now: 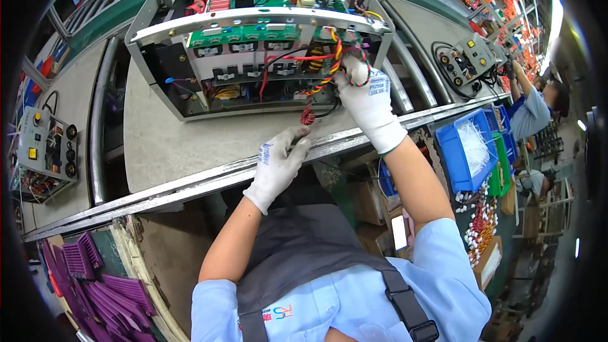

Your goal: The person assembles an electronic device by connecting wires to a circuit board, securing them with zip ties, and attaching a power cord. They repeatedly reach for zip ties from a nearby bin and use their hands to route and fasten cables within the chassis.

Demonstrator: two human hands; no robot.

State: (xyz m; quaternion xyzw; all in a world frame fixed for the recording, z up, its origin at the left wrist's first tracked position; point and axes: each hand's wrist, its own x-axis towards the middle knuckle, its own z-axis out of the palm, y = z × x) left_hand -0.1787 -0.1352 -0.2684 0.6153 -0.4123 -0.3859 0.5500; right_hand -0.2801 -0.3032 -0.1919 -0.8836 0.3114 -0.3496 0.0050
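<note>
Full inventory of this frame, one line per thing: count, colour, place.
Open metal chassis: one, grey, on the bench, upper centre.
Circuit boards: at least two, green, inside the chassis.
Twisted wire bundle: one, red, yellow and green, right end of chassis.
Control panels: two, grey, far left and upper right.
Bin: one, blue, holding white ties, right.
Plastic grilles: a pile, purple, lower left.
Co-worker: one, blue shirt, far right.
Left hand: white glove, at the bench edge.
Right hand: white glove, on the wire bundle.

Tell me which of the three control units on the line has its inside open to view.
The big metal chassis at the right hand: green boards and wires exposed. The units at far left and upper right show knobbed front panels.
</note>
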